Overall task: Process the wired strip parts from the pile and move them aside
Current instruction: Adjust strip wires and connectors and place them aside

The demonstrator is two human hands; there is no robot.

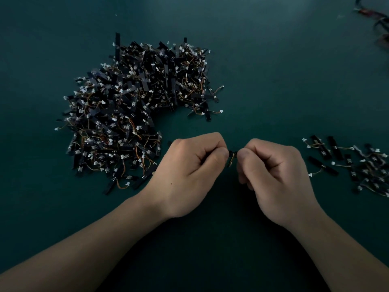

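Observation:
A big pile of black strip parts with thin orange wires and white connectors lies on the dark green table, up and to the left of my hands. My left hand and my right hand are curled close together in the middle. Between their fingertips they pinch one small wired strip part; only a short black piece and an orange wire show, the rest is hidden by the fingers. A smaller heap of the same parts lies at the right edge.
The table surface is dark green. A few blurred dark and reddish items sit at the top right corner. A few loose strips stick out from the big pile's right edge.

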